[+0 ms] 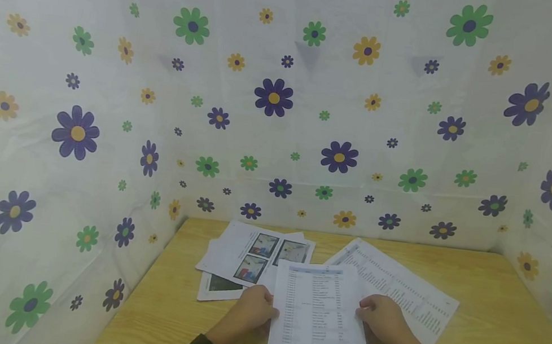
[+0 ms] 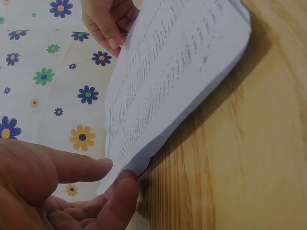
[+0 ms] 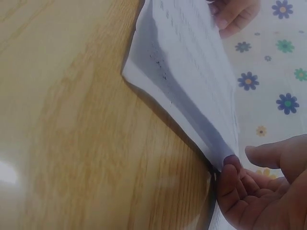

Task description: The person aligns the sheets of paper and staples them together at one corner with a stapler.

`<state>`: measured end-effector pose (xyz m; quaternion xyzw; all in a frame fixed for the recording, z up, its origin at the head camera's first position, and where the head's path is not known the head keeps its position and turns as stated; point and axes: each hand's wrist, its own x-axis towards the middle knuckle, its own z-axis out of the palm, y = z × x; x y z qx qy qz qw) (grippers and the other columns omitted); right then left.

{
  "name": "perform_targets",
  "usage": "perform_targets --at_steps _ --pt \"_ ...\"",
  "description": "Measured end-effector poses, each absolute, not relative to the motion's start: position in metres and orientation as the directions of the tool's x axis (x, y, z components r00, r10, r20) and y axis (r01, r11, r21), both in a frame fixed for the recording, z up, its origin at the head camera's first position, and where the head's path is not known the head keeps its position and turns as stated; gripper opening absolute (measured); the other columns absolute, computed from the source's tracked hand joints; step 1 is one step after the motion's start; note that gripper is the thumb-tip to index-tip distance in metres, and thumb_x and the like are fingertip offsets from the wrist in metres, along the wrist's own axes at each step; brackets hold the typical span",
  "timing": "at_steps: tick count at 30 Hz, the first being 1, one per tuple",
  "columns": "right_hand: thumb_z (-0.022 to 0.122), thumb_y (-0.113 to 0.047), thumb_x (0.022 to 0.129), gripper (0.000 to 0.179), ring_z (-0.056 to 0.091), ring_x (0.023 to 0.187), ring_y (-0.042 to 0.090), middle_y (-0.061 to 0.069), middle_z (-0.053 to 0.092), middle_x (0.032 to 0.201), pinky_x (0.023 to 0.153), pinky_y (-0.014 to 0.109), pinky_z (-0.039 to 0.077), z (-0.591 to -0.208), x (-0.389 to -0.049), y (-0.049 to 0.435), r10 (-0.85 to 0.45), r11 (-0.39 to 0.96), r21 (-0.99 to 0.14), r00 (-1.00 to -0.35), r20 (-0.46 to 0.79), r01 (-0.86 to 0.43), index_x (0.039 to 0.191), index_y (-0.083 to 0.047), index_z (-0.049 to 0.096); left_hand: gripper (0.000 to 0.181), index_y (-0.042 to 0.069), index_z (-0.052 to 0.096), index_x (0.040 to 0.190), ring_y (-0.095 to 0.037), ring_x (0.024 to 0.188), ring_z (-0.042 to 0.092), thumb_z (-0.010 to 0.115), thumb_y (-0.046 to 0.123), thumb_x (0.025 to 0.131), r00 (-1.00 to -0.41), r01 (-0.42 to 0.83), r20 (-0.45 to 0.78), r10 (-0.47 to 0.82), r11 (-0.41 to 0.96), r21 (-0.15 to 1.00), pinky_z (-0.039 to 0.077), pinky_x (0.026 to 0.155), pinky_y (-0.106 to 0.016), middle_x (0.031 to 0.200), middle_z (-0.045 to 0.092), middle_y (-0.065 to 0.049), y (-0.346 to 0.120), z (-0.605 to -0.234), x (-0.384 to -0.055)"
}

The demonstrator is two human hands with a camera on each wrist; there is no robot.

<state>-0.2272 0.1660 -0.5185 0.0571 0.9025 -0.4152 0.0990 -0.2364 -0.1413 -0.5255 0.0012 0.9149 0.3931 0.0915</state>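
A white printed sheet with columns of small text is held up at a tilt in front of me, above the wooden table. Whether more sheets lie under it, I cannot tell. My left hand pinches its left edge; in the left wrist view the thumb lies on the near face and a fingertip sits behind the paper. On the opposite edge my right hand grips with bent fingers. The right wrist view has the fingers of that hand at the paper's corner, thumb raised slightly off it.
Left of the held sheet, overlapping papers with photo prints lie on the table. A second text sheet lies slanted at the right, partly behind my right hand. A flower-patterned white curtain encloses the back and sides.
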Motion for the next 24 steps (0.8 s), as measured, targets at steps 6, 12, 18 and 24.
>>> perform_targets --at_steps 6,12,18,24 --pt "0.067 -0.019 0.095 0.035 0.064 0.075 0.016 0.006 0.068 0.089 0.064 0.03 0.055 -0.513 -0.224 0.165 0.04 0.649 -0.732 -0.97 -0.239 0.207 0.12 0.006 0.065 0.026 -0.008 0.06 0.101 -0.018 0.046 0.064 0.076 0.007 0.086 -0.977 -0.094 -0.197 0.077 0.678 0.729 0.055 0.044 -0.031 0.072 0.06 -0.011 -0.14 -0.518 -0.233" --pt "0.066 -0.02 0.096 0.037 0.064 0.074 0.016 0.005 0.068 0.087 0.063 0.03 0.055 -0.507 -0.22 0.166 0.05 0.646 -0.733 -0.97 -0.239 0.213 0.121 0.006 0.064 0.034 -0.009 0.059 0.108 -0.018 0.047 0.064 0.076 0.013 0.088 -0.972 -0.125 -0.228 0.054 0.701 0.702 0.054 0.045 -0.03 0.071 0.061 -0.011 -0.14 -0.515 -0.232" --pt "0.065 -0.022 0.097 0.037 0.063 0.072 0.016 0.007 0.068 0.092 0.06 0.03 0.055 -0.505 -0.22 0.174 0.034 0.654 -0.738 -0.981 -0.192 0.167 0.122 0.004 0.064 0.043 -0.01 0.057 0.114 -0.021 0.052 0.065 0.074 0.022 0.091 -0.967 -0.149 -0.253 0.035 0.727 0.67 0.054 0.049 -0.032 0.078 0.06 -0.012 -0.141 -0.512 -0.233" --pt "0.066 -0.023 0.097 0.033 0.069 0.089 0.022 0.01 0.072 0.108 0.075 0.04 0.059 -0.498 -0.227 0.188 -0.047 0.688 -0.726 -0.998 -0.036 -0.006 0.121 -0.001 0.067 0.054 -0.008 0.056 0.125 -0.021 0.062 0.066 0.072 0.032 0.093 -0.969 -0.131 -0.241 0.061 0.698 0.704 0.056 0.052 -0.034 0.087 0.063 -0.013 -0.134 -0.5 -0.229"
